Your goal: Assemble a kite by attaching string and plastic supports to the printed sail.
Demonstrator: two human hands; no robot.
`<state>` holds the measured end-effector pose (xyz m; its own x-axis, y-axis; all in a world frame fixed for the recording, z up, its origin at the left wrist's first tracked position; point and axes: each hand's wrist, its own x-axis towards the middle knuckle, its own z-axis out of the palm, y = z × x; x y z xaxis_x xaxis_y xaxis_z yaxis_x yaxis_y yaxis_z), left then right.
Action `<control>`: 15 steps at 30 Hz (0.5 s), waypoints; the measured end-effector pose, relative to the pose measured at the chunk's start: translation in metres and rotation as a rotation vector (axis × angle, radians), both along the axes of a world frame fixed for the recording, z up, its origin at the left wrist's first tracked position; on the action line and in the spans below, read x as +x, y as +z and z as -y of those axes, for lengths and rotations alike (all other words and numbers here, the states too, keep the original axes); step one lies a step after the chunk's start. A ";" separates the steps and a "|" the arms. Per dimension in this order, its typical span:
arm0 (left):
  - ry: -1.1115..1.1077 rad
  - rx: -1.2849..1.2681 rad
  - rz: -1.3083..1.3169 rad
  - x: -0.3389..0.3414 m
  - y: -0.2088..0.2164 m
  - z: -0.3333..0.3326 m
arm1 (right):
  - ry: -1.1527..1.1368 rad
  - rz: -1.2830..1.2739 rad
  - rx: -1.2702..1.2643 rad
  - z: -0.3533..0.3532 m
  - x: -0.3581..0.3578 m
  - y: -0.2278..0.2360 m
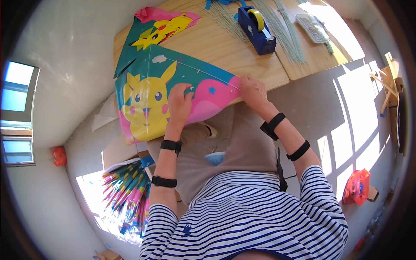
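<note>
The left grip (pixel 179 104) rests on the printed kite (pixel 149 86), any pinch indiscernible; the right grip (pixel 255 93) pinches its corner. The kite overhangs the bench (pixel 264 71) toward the lap. Its thin rod (pixel 198 70) is best kept straight, the sheet evenly taut. Beyond: 1 dispenser (pixel 262 41) holding yellow tape (pixel 256 19); 1 clear tray (pixel 304 27), contents too small to identify.

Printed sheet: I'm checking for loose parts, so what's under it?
The wooden table shows beyond the printed sheet, trousers on its near side; what lies underneath is covered.
</note>
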<state>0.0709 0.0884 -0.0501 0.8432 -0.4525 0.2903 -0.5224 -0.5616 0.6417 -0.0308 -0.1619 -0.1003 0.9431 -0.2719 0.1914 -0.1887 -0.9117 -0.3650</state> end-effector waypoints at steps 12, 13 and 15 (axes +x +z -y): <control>0.017 0.241 0.024 0.061 -0.038 0.058 | -0.288 0.143 0.342 0.032 -0.049 0.007; 0.013 0.259 0.019 0.064 -0.039 0.060 | -0.291 0.149 0.338 0.033 -0.049 0.006; 0.018 0.255 0.001 0.068 -0.042 0.063 | -0.297 0.164 0.334 0.033 -0.048 0.002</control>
<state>0.1385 0.0256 -0.0926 0.8513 -0.4964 0.1699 -0.5118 -0.7143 0.4774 -0.0787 -0.1947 -0.0979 0.7799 -0.5971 0.1879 -0.3386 -0.6549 -0.6756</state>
